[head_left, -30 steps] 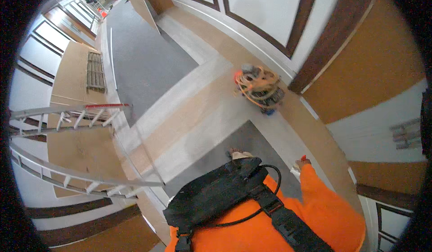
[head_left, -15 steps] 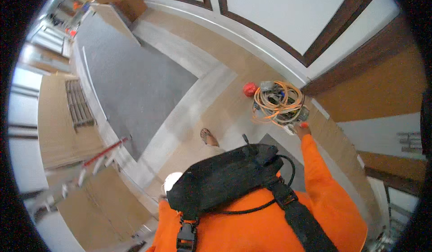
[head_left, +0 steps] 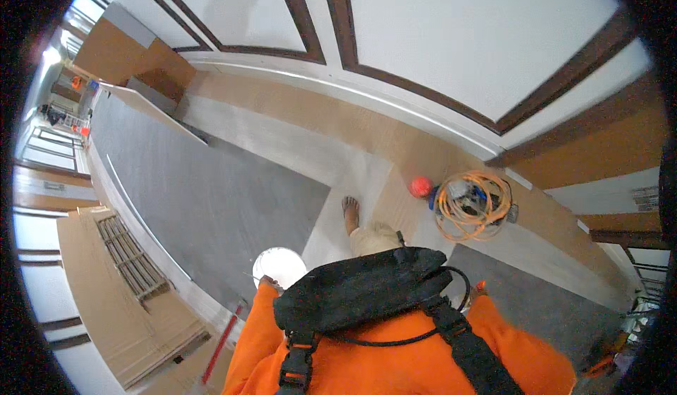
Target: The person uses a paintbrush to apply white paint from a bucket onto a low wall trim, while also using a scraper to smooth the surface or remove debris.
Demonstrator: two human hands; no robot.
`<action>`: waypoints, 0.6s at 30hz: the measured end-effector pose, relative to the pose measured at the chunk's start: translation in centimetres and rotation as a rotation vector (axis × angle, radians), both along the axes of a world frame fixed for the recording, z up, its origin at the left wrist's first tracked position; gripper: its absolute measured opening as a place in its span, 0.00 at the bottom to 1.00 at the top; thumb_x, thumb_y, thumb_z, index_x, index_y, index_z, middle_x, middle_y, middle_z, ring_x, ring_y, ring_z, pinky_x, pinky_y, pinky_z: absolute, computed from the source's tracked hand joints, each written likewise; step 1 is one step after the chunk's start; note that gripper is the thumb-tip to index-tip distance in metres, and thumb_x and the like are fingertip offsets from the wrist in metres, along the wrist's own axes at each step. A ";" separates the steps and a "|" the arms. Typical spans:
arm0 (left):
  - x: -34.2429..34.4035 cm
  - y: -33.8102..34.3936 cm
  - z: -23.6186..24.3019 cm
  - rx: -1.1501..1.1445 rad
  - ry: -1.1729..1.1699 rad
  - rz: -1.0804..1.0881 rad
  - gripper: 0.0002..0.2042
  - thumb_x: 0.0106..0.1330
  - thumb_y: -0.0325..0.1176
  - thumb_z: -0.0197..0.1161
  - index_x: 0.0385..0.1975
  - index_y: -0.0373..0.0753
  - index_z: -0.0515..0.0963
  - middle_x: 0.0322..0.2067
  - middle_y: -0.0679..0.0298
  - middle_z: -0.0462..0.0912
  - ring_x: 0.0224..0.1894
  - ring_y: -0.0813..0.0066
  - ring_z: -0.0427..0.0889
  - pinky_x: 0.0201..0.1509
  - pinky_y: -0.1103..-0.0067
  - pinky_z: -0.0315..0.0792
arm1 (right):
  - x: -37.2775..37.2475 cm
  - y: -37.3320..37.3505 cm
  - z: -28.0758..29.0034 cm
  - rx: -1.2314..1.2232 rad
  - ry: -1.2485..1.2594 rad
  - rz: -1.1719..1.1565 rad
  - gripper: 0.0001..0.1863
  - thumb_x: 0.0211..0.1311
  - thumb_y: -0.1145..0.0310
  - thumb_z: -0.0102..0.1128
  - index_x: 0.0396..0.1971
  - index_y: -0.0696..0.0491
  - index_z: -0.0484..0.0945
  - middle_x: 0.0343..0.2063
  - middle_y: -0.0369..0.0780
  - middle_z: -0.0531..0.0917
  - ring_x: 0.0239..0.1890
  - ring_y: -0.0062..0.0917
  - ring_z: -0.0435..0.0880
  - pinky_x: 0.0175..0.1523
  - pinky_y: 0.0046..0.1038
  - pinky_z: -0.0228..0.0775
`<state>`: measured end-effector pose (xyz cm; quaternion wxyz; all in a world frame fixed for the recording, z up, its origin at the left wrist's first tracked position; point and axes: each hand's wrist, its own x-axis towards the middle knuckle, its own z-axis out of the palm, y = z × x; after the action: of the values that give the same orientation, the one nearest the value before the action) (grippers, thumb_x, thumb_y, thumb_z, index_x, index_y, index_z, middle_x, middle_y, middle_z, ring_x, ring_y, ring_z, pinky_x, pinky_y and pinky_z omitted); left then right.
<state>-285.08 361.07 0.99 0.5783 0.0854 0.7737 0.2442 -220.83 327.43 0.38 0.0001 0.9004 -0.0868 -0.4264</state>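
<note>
At the lower middle, a white bucket (head_left: 281, 262) hangs beside my body, its inside bright. My left hand (head_left: 269, 284) is closed at its near rim; the exact grip is partly hidden. My right hand (head_left: 479, 293) is low beside the black chest pack, its fingers mostly hidden by the sleeve and pack. A small orange bit shows at it, too small to name. Beyond it, a coiled orange cable (head_left: 471, 229) lies on the floor with grey and blue parts in its middle. A red ball-shaped thing (head_left: 421, 186) sits left of the coil.
A grey floor strip (head_left: 204, 162) runs to the far left, bordered by pale and brown covering. A long board (head_left: 151, 109) stands on edge there. Flat cardboard (head_left: 106, 310) carries a metal grate (head_left: 130, 254) at left; a red bar (head_left: 222, 346) lies nearby. White panelled wall (head_left: 451, 35) ahead.
My right hand has drawn back from the cable coil to beside my body. The white bucket shows more fully, with my left hand at it. My view has turned and moved along.
</note>
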 end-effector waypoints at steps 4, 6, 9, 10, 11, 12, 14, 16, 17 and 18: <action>-0.1 15.4 -1.0 0.016 -0.005 -0.049 0.09 0.54 0.31 0.47 0.17 0.35 0.66 0.19 0.52 0.73 0.22 0.61 0.72 0.24 0.70 0.69 | -0.9 13.4 -2.5 0.047 0.038 -0.003 0.32 0.53 0.52 0.60 0.52 0.57 0.63 0.48 0.46 0.74 0.49 0.39 0.73 0.45 0.33 0.68; 1.0 23.4 -1.7 0.062 -0.066 -0.022 0.08 0.54 0.31 0.47 0.17 0.35 0.66 0.18 0.52 0.72 0.22 0.61 0.72 0.24 0.70 0.69 | -0.4 21.8 -3.2 0.189 0.017 0.032 0.33 0.53 0.52 0.60 0.54 0.57 0.63 0.49 0.46 0.74 0.50 0.40 0.72 0.45 0.33 0.68; 4.0 34.0 -4.0 0.140 -0.109 0.021 0.03 0.50 0.25 0.47 0.17 0.37 0.65 0.18 0.57 0.70 0.19 0.66 0.67 0.24 0.74 0.66 | -0.2 34.8 -1.8 0.769 -0.212 0.312 0.25 0.51 0.53 0.62 0.38 0.60 0.74 0.34 0.41 0.79 0.35 0.32 0.76 0.40 0.32 0.68; 5.2 37.6 -5.3 0.098 -0.062 -0.021 0.03 0.50 0.24 0.48 0.17 0.38 0.65 0.18 0.58 0.69 0.18 0.65 0.67 0.25 0.74 0.66 | -0.2 39.7 -0.9 0.854 -0.283 0.213 0.24 0.51 0.53 0.62 0.36 0.60 0.75 0.31 0.40 0.80 0.33 0.28 0.76 0.39 0.31 0.68; 6.4 41.5 -7.2 0.132 0.018 -0.283 0.02 0.50 0.27 0.50 0.18 0.37 0.66 0.19 0.58 0.70 0.19 0.64 0.67 0.24 0.70 0.66 | -0.1 43.7 0.2 0.934 -0.193 0.163 0.22 0.51 0.54 0.62 0.35 0.59 0.76 0.30 0.39 0.79 0.32 0.26 0.76 0.39 0.30 0.68; 7.6 45.2 -9.3 0.128 0.071 -0.547 0.04 0.50 0.30 0.52 0.19 0.37 0.68 0.20 0.58 0.70 0.19 0.63 0.68 0.22 0.67 0.66 | -0.1 47.4 1.6 1.010 -0.102 0.114 0.20 0.52 0.55 0.61 0.33 0.59 0.76 0.29 0.38 0.79 0.31 0.25 0.75 0.39 0.29 0.67; 10.3 51.6 -14.7 0.065 0.191 -0.934 0.08 0.51 0.35 0.55 0.21 0.37 0.69 0.21 0.59 0.71 0.19 0.62 0.69 0.20 0.62 0.65 | -0.3 54.2 2.6 1.039 -0.018 0.117 0.19 0.55 0.53 0.56 0.30 0.57 0.76 0.28 0.38 0.78 0.30 0.23 0.76 0.37 0.28 0.67; 13.7 57.3 -20.8 0.133 0.227 -1.098 0.10 0.53 0.38 0.56 0.24 0.37 0.72 0.24 0.58 0.74 0.23 0.63 0.72 0.24 0.64 0.66 | -1.4 59.1 1.4 0.905 -0.026 0.157 0.21 0.57 0.50 0.51 0.27 0.55 0.75 0.27 0.39 0.79 0.30 0.23 0.76 0.35 0.27 0.67; 15.7 59.9 -23.5 0.235 0.321 -1.088 0.11 0.53 0.39 0.56 0.26 0.38 0.74 0.26 0.56 0.77 0.27 0.64 0.76 0.31 0.67 0.69 | -2.0 61.0 -0.2 0.986 -0.056 0.190 0.21 0.58 0.50 0.50 0.26 0.55 0.75 0.26 0.39 0.78 0.30 0.23 0.76 0.34 0.26 0.67; 17.7 62.4 -26.2 0.269 0.399 -1.134 0.12 0.54 0.40 0.56 0.28 0.38 0.76 0.27 0.55 0.80 0.31 0.64 0.80 0.38 0.70 0.72 | -2.4 63.4 -2.9 1.025 -0.061 0.165 0.17 0.59 0.54 0.52 0.27 0.55 0.75 0.26 0.37 0.78 0.31 0.21 0.76 0.33 0.25 0.68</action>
<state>-267.35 423.51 -25.23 0.4463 0.5999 0.6635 -0.0266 -223.25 390.80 -2.52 -0.4098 0.8007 0.2047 -0.3861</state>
